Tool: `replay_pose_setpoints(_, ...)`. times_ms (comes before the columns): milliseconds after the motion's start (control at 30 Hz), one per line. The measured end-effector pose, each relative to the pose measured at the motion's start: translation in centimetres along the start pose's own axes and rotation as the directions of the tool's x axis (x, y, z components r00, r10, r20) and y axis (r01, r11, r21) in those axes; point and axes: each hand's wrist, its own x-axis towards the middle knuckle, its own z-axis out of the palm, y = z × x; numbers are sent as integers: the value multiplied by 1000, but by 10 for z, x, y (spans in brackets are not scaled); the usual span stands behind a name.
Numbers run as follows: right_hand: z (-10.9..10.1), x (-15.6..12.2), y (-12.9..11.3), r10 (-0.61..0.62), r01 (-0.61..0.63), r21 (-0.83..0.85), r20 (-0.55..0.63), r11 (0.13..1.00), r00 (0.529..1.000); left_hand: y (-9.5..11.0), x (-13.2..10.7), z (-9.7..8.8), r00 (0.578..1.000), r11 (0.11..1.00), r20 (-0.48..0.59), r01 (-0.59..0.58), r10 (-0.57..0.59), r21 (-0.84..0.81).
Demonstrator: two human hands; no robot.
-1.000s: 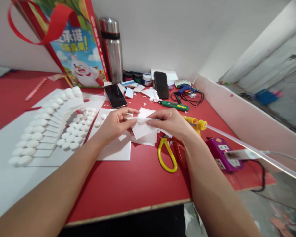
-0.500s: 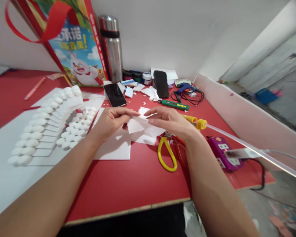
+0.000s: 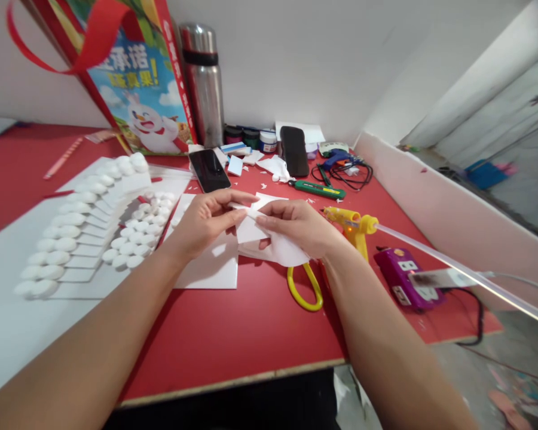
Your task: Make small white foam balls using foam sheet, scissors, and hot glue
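Between both hands is a thin white sheet, perhaps paper, with a narrow edge folded or rolled over at its top. My left hand pinches the left end of that edge between thumb and fingers. Gripping the edge farther right, my right hand has its thumb on top and a fingertip showing underneath. More white pieces lie below the sheet, partly hidden. A white board rests on the red table under the left hand. Beside the right wrist, a yellow tool handle shows, its other end covered.
A yellow glue gun with a long clear stick stands at right, near a purple power strip. Left is a white model with round discs. Behind are a green cutter, two phones and a steel flask.
My right hand has shifted slightly left and its fingers have curled under the sheet. The sheet's upper edge is now folded over, and its loose part hangs farther right.
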Motion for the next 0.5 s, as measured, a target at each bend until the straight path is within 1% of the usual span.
replay_pose_setpoints(100,3,3,1,-85,72,-189,-61,979,995,2,2,1,997,997,18,68,-69,23)
replay_pose_setpoints(167,4,4,2,-166,122,-340,-103,933,981,2,3,2,993,992,18,112,-113,49)
replay_pose_setpoints(200,5,4,2,-195,133,-395,-122,909,973,2,3,2,992,991,13,122,-122,54)
replay_pose_setpoints(233,5,4,2,-211,137,-417,-136,898,968,1,3,2,993,992,6,120,-120,50)
replay_pose_setpoints(267,4,3,1,-207,137,-400,-138,906,969,1,4,1,994,993,-2,107,-107,43)
replay_pose_setpoints(300,4,3,1,-185,132,-342,-127,930,975,0,4,1,996,996,-9,84,-84,37)
replay_pose_setpoints(400,1,-1,-1,-70,67,-80,-37,995,997,-1,4,-1,1000,998,13,0,-1,62)
replay_pose_setpoints(500,-1,-3,-3,28,-31,93,36,995,999,0,2,-3,998,996,51,-33,29,87)
